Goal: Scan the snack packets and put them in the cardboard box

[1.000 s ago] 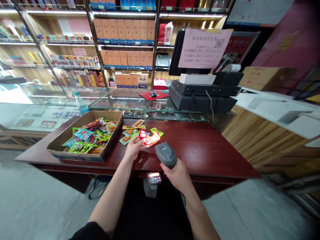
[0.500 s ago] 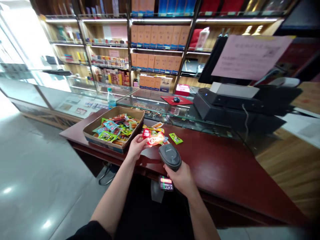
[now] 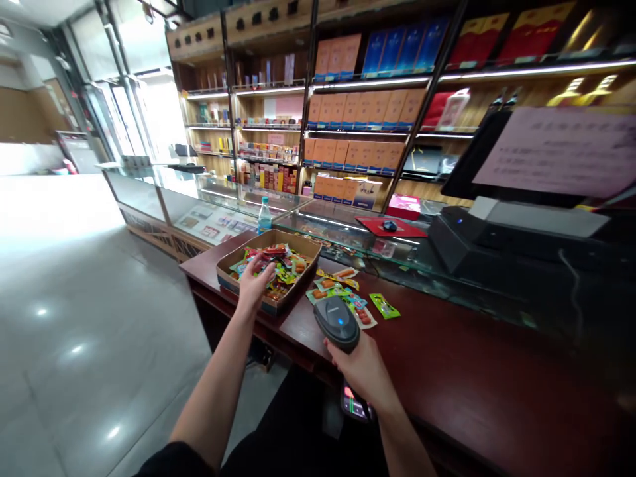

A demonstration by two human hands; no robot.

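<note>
My left hand [image 3: 255,285] hovers over the near left part of a cardboard box [image 3: 233,286], its fingers apart and holding nothing I can see. Inside the box is a heap of small snack packets [image 3: 284,273] in green, blue, red and yellow wrappers. My right hand [image 3: 365,368] is wrapped around the handle of a dark grey barcode scanner [image 3: 336,322], whose blue light is on. Just beyond the scanner head, several sausage-like snack packets [image 3: 332,286] lie in a loose pile on the table. A green packet [image 3: 384,306] lies apart to their right.
The dark red table [image 3: 437,371] runs along a glass display counter [image 3: 322,225]. A water bottle [image 3: 264,216] stands behind the box. At right are a monitor with a pink paper [image 3: 551,152] and a black machine [image 3: 457,245]. A lit phone [image 3: 355,403] is below the table edge.
My left hand has moved left from in front of the scanner to over the box, and the red packet it held is out of its fingers. The scanner's red glow is gone; its blue light shows.
</note>
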